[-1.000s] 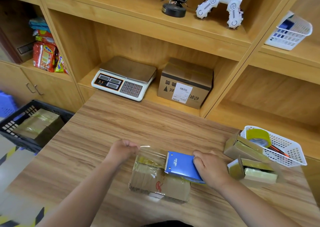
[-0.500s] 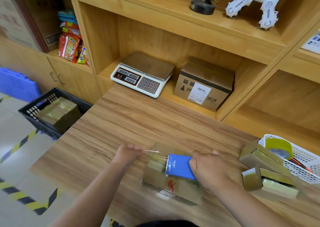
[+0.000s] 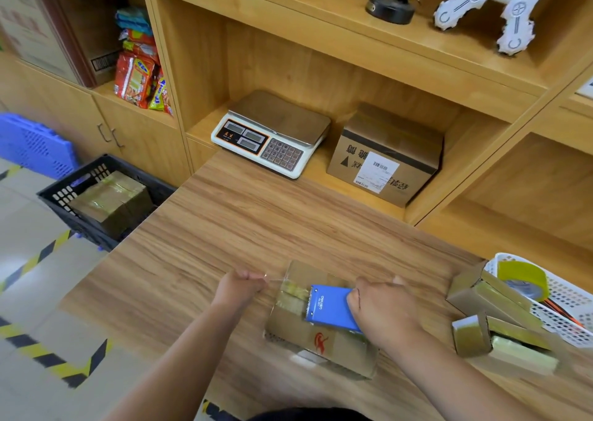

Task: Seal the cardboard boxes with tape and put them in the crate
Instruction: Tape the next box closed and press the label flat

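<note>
A small cardboard box [image 3: 321,340] with a red logo lies on the wooden table [image 3: 224,228] near its front edge. My right hand [image 3: 385,311] grips a blue tape dispenser [image 3: 330,308] on top of the box. My left hand [image 3: 240,287] pinches the free end of the clear tape [image 3: 272,279], stretched left from the dispenser. The black crate [image 3: 61,192] stands on the floor left of the table, with a taped box [image 3: 109,199] in it. Two more small boxes, one [image 3: 481,295] and another [image 3: 500,340], lie at the right.
A white basket [image 3: 564,311] with a yellow tape roll [image 3: 523,279] sits at the table's right edge. On the shelf behind are a scale [image 3: 272,135] and a labelled carton [image 3: 385,157]. A blue crate [image 3: 32,144] stands far left on the floor.
The view has swung left and down, showing more of the crate and floor. My left hand has drawn the tape end a little further left; the right hand stays on the dispenser.
</note>
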Demonstrator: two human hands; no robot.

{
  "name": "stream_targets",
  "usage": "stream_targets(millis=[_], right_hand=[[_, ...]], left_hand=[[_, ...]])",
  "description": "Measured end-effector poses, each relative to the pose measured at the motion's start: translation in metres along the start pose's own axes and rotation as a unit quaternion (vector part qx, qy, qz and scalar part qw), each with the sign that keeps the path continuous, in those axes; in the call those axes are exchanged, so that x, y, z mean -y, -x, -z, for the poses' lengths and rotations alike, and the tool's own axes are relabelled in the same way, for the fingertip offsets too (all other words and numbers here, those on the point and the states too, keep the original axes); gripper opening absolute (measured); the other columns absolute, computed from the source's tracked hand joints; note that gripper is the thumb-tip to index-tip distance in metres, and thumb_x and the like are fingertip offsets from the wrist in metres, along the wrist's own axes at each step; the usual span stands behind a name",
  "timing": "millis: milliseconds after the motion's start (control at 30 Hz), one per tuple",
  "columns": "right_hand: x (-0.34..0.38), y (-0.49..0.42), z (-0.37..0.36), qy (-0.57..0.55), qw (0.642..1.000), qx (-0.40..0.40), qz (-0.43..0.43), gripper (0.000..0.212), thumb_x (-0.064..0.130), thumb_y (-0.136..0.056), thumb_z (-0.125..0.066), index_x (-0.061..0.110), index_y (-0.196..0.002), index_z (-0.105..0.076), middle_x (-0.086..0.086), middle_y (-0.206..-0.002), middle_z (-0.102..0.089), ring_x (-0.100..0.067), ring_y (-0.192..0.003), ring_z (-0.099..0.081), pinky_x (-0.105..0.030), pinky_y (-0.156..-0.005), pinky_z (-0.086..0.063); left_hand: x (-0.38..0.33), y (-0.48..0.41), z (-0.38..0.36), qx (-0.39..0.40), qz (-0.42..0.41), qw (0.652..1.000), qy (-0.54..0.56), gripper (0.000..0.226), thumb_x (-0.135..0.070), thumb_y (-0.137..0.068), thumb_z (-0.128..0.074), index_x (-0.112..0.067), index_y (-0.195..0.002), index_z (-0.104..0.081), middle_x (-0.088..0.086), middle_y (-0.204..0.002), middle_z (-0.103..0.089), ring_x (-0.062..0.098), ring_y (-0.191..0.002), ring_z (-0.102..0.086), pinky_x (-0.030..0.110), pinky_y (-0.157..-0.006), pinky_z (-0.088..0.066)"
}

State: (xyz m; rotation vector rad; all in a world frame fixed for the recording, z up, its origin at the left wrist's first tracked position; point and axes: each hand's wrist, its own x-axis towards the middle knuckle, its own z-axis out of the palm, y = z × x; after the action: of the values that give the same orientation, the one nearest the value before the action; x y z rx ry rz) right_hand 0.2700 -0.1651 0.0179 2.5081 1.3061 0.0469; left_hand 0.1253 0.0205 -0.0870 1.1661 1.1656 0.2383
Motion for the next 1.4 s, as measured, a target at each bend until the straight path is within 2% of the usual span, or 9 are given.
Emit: stream_targets(millis=[200, 533, 767, 833, 933, 1067, 1200, 1300, 1400], right_hand=[[-0.001, -0.001, -0.008, -0.030, 0.999, 0.002, -0.019, 0.024, 0.029, -0.091, -0.025, 0.025, -0.082, -0.048, -0.002, -0.078, -0.068, -0.025, -0.072, -0.061, -0.035, -0.081, -0.026], [0.001, -0.001, -0.009, -0.042, 0.999, 0.023, -0.017, 0.029, 0.031, -0.093, -0.024, 0.025, -0.090, -0.052, 0.000, -0.081, -0.068, -0.023, -0.074, -0.061, -0.036, -0.084, -0.027], [0.001, -0.003, -0.014, -0.058, 0.998, 0.026, -0.019, 0.024, 0.032, -0.093, -0.023, 0.026, -0.085, -0.045, 0.000, -0.082, -0.068, -0.024, -0.075, -0.062, -0.035, -0.083, -0.027], [0.001, -0.004, -0.015, -0.067, 0.997, 0.023, -0.020, 0.022, 0.032, -0.093, -0.023, 0.026, -0.083, -0.042, 0.000, -0.081, -0.068, -0.023, -0.074, -0.061, -0.035, -0.082, -0.027], [0.001, -0.003, -0.016, -0.071, 0.997, 0.020, -0.016, 0.021, 0.031, -0.093, -0.025, 0.026, -0.082, -0.042, 0.001, -0.080, -0.067, -0.024, -0.073, -0.061, -0.035, -0.081, -0.027], [0.002, -0.003, -0.016, -0.068, 0.997, 0.017, -0.019, 0.024, 0.032, -0.093, -0.024, 0.026, -0.082, -0.044, 0.000, -0.080, -0.068, -0.024, -0.073, -0.061, -0.034, -0.079, -0.027], [0.002, -0.003, -0.014, -0.078, 0.997, 0.010, -0.019, 0.026, 0.032, -0.093, -0.026, 0.025, -0.085, -0.050, 0.000, -0.083, -0.069, -0.025, -0.076, -0.062, -0.033, -0.082, -0.030], [0.000, -0.001, -0.013, -0.091, 0.996, 0.005, -0.020, 0.026, 0.031, -0.094, -0.026, 0.024, -0.084, -0.049, -0.001, -0.082, -0.069, -0.026, -0.076, -0.062, -0.034, -0.082, -0.029], [-0.001, 0.001, -0.014, -0.101, 0.995, 0.000, -0.018, 0.030, 0.030, -0.091, -0.021, 0.023, -0.084, -0.049, -0.002, -0.081, -0.068, -0.026, -0.074, -0.061, -0.033, -0.083, -0.030]], left_hand=[[0.004, 0.004, -0.005, 0.000, 0.028, 0.999, 0.034, 0.013, -0.002, -0.075, -0.071, -0.007, -0.064, -0.069, 0.008, -0.065, -0.066, 0.023, -0.073, -0.059, 0.035, -0.078, -0.045], [0.017, 0.004, -0.027, 0.024, 0.050, 0.998, -0.005, 0.034, -0.009, -0.088, -0.064, -0.010, -0.056, -0.054, -0.006, -0.041, -0.051, 0.004, -0.038, -0.044, 0.015, -0.041, -0.034], [0.019, 0.006, -0.036, -0.052, 0.011, 0.978, -0.202, 0.022, -0.032, -0.093, -0.056, -0.027, -0.072, -0.057, -0.002, -0.082, -0.062, 0.016, -0.090, -0.047, 0.029, -0.099, -0.029], [0.018, 0.007, -0.035, -0.036, 0.007, 0.982, -0.186, 0.006, -0.028, -0.092, -0.057, -0.023, -0.090, -0.061, 0.004, -0.100, -0.066, 0.021, -0.099, -0.054, 0.031, -0.096, -0.036], [0.021, 0.009, -0.031, -0.047, -0.012, 0.982, -0.180, 0.036, -0.014, -0.088, -0.055, -0.014, -0.124, -0.053, 0.009, -0.121, -0.059, 0.023, -0.104, -0.055, 0.026, -0.085, -0.040], [0.022, 0.017, -0.036, -0.059, -0.101, 0.986, -0.120, 0.022, -0.012, -0.096, -0.045, -0.023, -0.097, -0.064, 0.005, -0.115, -0.066, 0.019, -0.105, -0.059, 0.031, -0.096, -0.043], [0.026, 0.029, -0.046, 0.042, -0.170, 0.962, -0.211, 0.039, -0.030, -0.101, -0.037, -0.019, -0.136, -0.051, -0.004, -0.135, -0.052, 0.008, -0.126, -0.042, 0.013, -0.098, -0.026], [0.022, 0.028, -0.041, 0.058, -0.097, 0.953, -0.280, 0.052, -0.043, -0.101, -0.027, -0.018, -0.145, -0.037, 0.006, -0.149, -0.040, 0.021, -0.138, -0.033, 0.026, -0.107, -0.025], [0.003, 0.026, -0.046, 0.039, -0.221, 0.926, -0.305, 0.050, -0.033, -0.103, -0.029, -0.018, -0.150, -0.023, -0.001, -0.156, -0.023, 0.012, -0.144, -0.017, 0.018, -0.110, -0.012]])
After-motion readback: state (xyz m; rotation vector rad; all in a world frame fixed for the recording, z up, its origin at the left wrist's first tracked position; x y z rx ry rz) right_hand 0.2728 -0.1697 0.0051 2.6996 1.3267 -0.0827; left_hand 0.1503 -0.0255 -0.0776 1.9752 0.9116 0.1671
